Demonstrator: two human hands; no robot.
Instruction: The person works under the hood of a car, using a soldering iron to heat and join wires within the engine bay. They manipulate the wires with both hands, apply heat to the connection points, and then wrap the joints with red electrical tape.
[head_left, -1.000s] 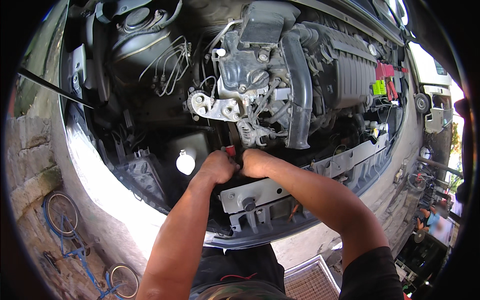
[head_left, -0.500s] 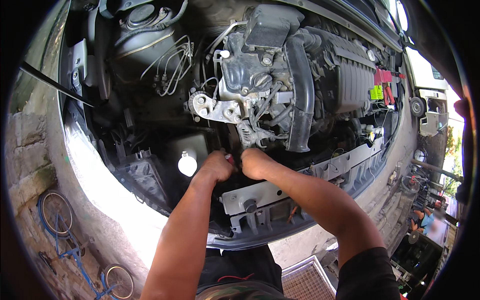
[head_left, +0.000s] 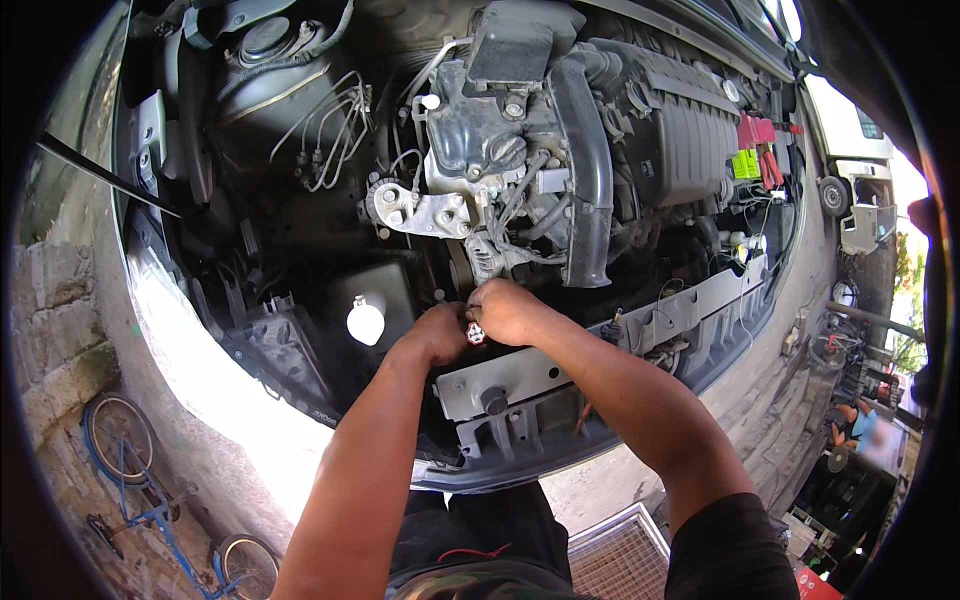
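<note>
Both my hands are close together, low in the engine bay at the front of the engine (head_left: 468, 130). A small round red-and-white piece (head_left: 475, 333) shows between them; its kind is not clear. My left hand (head_left: 438, 334) is closed beside it, with the fingertips hidden. My right hand (head_left: 505, 311) is closed with curled fingers, just above and to the right of the red piece and below the ribbed metal alternator (head_left: 485, 258). What the fingers grip is hidden. A pale metal bracket with bolts (head_left: 420, 210) sits above the hands.
A reservoir with a white cap (head_left: 365, 320) stands left of my hands. The front metal crossbar (head_left: 520, 380) runs below them. A black air duct (head_left: 588, 190) and red battery clamp (head_left: 757, 131) lie to the right. A blue bicycle (head_left: 150, 500) is on the ground at left.
My right hand has moved slightly up and left, nearer the left hand. The red piece is now more visible between them. The whole view has shifted a little.
</note>
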